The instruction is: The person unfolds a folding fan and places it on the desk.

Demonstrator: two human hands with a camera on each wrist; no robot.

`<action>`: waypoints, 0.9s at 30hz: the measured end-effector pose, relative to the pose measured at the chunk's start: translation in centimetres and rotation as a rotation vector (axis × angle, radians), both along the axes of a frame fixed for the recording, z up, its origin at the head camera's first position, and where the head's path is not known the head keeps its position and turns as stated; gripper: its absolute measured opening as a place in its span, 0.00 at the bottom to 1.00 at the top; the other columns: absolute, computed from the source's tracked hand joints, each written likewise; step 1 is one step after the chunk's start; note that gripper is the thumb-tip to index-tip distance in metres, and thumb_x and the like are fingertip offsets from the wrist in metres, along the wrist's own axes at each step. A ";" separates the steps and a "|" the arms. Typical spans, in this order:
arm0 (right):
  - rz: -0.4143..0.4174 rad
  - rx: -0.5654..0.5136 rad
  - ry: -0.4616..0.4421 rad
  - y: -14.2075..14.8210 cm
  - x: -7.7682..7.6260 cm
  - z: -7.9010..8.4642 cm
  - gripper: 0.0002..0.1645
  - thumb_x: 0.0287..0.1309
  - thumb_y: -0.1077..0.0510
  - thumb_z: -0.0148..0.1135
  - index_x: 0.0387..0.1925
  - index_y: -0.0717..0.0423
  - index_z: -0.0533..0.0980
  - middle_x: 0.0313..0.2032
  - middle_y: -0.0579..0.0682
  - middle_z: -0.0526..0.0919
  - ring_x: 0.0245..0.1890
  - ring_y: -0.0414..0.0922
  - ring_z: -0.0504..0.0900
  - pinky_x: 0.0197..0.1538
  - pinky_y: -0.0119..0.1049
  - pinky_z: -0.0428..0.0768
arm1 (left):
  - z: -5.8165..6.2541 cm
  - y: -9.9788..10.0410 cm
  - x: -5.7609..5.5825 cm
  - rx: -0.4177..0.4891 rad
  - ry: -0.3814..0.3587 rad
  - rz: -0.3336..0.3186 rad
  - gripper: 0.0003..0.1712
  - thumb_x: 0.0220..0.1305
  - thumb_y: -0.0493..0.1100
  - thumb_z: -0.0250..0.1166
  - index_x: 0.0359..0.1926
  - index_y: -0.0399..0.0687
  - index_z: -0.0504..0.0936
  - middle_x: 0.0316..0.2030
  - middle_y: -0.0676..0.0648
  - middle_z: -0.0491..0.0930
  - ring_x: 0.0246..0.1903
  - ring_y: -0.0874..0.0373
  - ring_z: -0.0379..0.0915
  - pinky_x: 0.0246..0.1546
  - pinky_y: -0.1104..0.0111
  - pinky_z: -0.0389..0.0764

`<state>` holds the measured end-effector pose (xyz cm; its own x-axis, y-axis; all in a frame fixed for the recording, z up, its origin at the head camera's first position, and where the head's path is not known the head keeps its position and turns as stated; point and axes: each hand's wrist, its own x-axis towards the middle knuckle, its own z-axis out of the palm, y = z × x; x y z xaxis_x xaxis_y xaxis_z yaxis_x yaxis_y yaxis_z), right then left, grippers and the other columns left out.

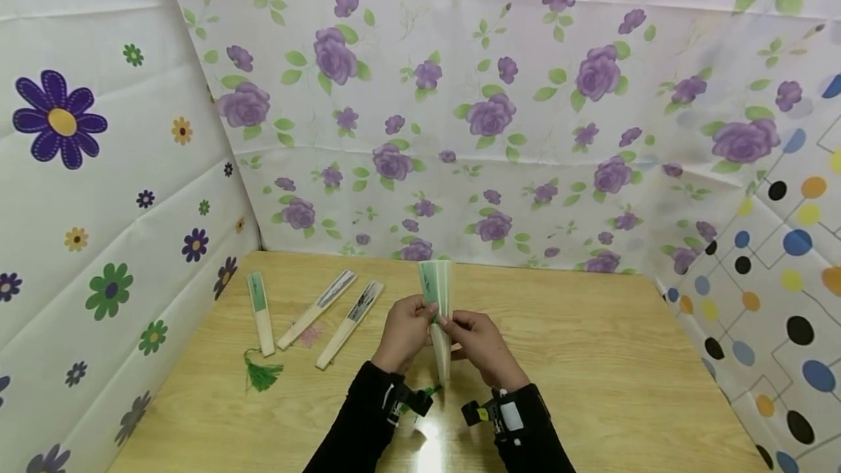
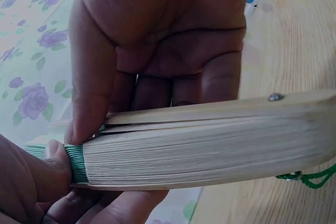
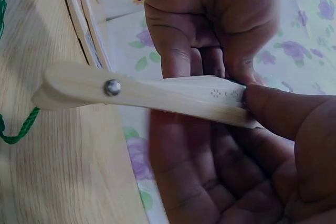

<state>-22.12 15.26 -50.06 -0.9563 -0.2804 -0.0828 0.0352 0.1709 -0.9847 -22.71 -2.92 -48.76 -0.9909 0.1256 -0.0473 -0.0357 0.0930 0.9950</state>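
Observation:
A folding fan (image 1: 436, 287) with pale wooden ribs and a green pleated leaf is held up between both hands, its leaf end pointing away and slightly spread. My left hand (image 1: 404, 331) grips it from the left, with the left thumb (image 2: 52, 163) against the green pleats. My right hand (image 1: 482, 345) pinches it from the right, the right thumb (image 3: 273, 103) pressing the carved outer rib. Stacked ribs (image 2: 199, 150) lie close together in the left wrist view. A metal rivet (image 3: 112, 87) joins them at the narrow end, where a green cord (image 3: 23, 127) hangs.
On the table's left lie a green-leafed fan (image 1: 260, 312) with a green tassel (image 1: 264, 374) and two fans with dark-patterned leaves (image 1: 317, 309) (image 1: 350, 324). A pink tassel (image 1: 310, 334) shows between those two. Flower-printed cloth (image 1: 453, 122) stands behind the wooden table (image 1: 591, 356).

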 end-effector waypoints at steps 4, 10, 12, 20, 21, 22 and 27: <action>-0.019 0.007 -0.001 0.0 0.0 0.0 0.21 0.90 0.52 0.59 0.61 0.67 0.86 0.53 0.63 0.90 0.49 0.46 0.92 0.51 0.46 0.99 | 0.0 0.0 0.1 0.023 0.001 -0.006 0.17 0.93 0.41 0.56 0.59 0.32 0.85 0.52 0.32 0.90 0.46 0.52 0.90 0.44 0.59 0.95; -0.141 0.008 -0.021 -0.5 0.1 0.3 0.17 0.89 0.56 0.61 0.48 0.66 0.88 0.45 0.58 0.91 0.44 0.43 0.91 0.38 0.33 0.95 | 0.0 0.0 -0.1 0.063 -0.005 0.000 0.20 0.93 0.41 0.54 0.68 0.30 0.83 0.60 0.29 0.88 0.55 0.44 0.91 0.47 0.57 0.96; -0.178 -0.001 -0.025 -0.7 0.1 0.4 0.17 0.88 0.56 0.62 0.46 0.66 0.88 0.43 0.56 0.91 0.42 0.43 0.90 0.34 0.30 0.92 | -0.1 -0.1 -0.2 0.081 -0.011 0.005 0.20 0.93 0.41 0.54 0.70 0.31 0.82 0.62 0.28 0.87 0.57 0.42 0.90 0.48 0.57 0.96; -0.132 -0.024 -0.035 -0.2 -0.2 0.4 0.17 0.87 0.55 0.64 0.45 0.66 0.87 0.42 0.52 0.91 0.43 0.42 0.90 0.35 0.30 0.93 | -0.2 -0.3 -0.3 0.110 -0.033 -0.016 0.22 0.94 0.40 0.53 0.73 0.31 0.80 0.66 0.28 0.85 0.62 0.38 0.89 0.53 0.54 0.97; -0.106 -0.031 -0.034 0.0 -0.2 0.3 0.17 0.87 0.55 0.64 0.46 0.66 0.87 0.42 0.51 0.92 0.43 0.43 0.91 0.36 0.31 0.93 | -0.2 -0.4 -0.3 0.109 -0.038 -0.013 0.21 0.94 0.40 0.53 0.72 0.31 0.81 0.65 0.28 0.86 0.60 0.39 0.89 0.53 0.54 0.97; -0.082 -0.038 -0.034 0.1 -0.3 0.3 0.16 0.86 0.55 0.65 0.48 0.67 0.87 0.42 0.50 0.93 0.43 0.43 0.91 0.37 0.31 0.94 | -0.2 -0.4 -0.3 0.110 -0.042 -0.008 0.21 0.94 0.40 0.53 0.72 0.31 0.81 0.64 0.28 0.86 0.59 0.41 0.90 0.52 0.54 0.97; -0.031 -0.057 -0.040 0.5 -0.4 0.1 0.15 0.85 0.58 0.66 0.52 0.70 0.87 0.41 0.47 0.94 0.40 0.43 0.92 0.40 0.32 0.95 | -0.1 -0.4 -0.4 0.110 -0.041 0.014 0.20 0.93 0.40 0.54 0.70 0.30 0.83 0.62 0.28 0.87 0.56 0.45 0.90 0.50 0.55 0.97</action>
<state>-22.56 15.74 -49.94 -0.9609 -0.2561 -0.1054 0.0787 0.1123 -0.9905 -23.11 -3.33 -48.82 -0.9901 0.1189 -0.0750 -0.0776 -0.0177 0.9968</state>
